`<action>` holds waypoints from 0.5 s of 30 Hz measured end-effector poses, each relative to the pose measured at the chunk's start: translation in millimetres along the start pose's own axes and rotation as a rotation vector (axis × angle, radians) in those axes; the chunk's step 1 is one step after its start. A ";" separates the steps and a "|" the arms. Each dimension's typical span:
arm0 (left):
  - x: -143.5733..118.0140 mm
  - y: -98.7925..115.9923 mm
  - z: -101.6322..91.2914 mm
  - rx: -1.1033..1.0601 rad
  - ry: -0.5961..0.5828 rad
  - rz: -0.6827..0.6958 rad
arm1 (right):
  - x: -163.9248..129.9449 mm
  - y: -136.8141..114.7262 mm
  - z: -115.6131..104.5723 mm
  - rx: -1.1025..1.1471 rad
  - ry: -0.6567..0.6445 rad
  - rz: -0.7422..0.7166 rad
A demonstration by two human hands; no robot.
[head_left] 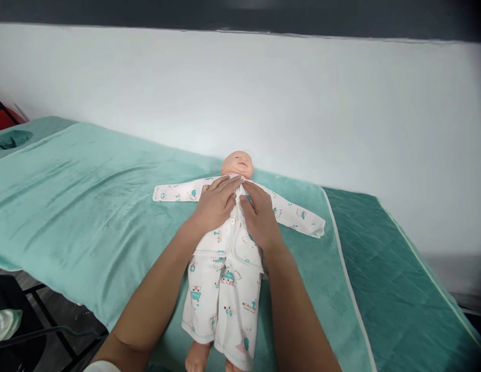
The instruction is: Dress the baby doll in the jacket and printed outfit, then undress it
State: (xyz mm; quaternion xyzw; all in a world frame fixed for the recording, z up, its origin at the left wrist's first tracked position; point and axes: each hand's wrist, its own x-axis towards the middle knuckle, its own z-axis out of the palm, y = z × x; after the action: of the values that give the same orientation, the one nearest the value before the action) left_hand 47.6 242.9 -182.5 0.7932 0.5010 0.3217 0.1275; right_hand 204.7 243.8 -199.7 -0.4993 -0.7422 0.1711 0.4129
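A baby doll (237, 164) lies on its back, dressed in a white printed shirt (217, 238) and matching trousers (236, 310). My left hand (217, 202) rests on the left side of the shirt's chest, its fingertips closed on the front edge just below the collar. From the other side, my right hand (259, 213) holds the facing edge, thumb and fingers close together at the same spot. The fingertips of both hands nearly meet, and the cloth between them is mostly hidden. A button (233, 221) shows lower down the front. Both sleeves (300, 213) stretch out sideways, and the doll's feet (197, 356) stick out below.
Beneath the doll a light green blanket (89, 206) covers the bed, with a darker green cover (387, 268) at the right. A white wall (240, 98) runs behind. Dark metal legs (50, 315) and a black object (15, 294) stand at lower left.
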 end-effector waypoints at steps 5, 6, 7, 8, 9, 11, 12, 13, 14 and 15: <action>1.3 -0.8 1.1 0.000 -0.010 -0.028 | 2.1 2.5 0.4 -0.047 -0.020 -0.002; 1.5 -0.8 1.3 0.002 -0.006 -0.034 | 2.4 3.1 0.8 -0.052 -0.018 0.002; 1.7 -0.7 1.4 0.005 -0.004 -0.040 | 2.6 3.8 1.4 -0.057 -0.016 0.003; 1.9 -0.5 1.4 0.009 -0.005 -0.047 | 2.8 4.8 2.1 -0.064 -0.013 0.005; 2.1 -0.2 1.3 0.012 -0.006 -0.055 | 3.1 6.2 3.1 -0.071 -0.009 0.006; 2.4 0.4 1.0 0.015 -0.005 -0.069 | 4.1 10.3 5.2 -0.094 -0.002 -0.003; 2.5 0.7 0.8 0.015 -0.002 -0.074 | 4.9 13.0 6.2 -0.109 -0.006 -0.027; 2.5 1.1 0.7 0.014 -0.001 -0.074 | 5.9 16.0 7.1 -0.125 -0.012 -0.060; 2.5 1.4 0.5 0.012 0.002 -0.073 | 7.1 19.1 7.9 -0.138 -0.019 -0.094; 2.4 1.8 0.3 0.011 0.004 -0.071 | 8.5 21.9 8.5 -0.144 -0.026 -0.117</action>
State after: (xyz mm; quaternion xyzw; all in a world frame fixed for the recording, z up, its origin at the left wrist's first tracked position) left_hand 49.9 244.2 -180.9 0.7749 0.5309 0.3159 0.1337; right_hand 209.8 262.4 -215.6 -0.4812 -0.7857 0.0996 0.3757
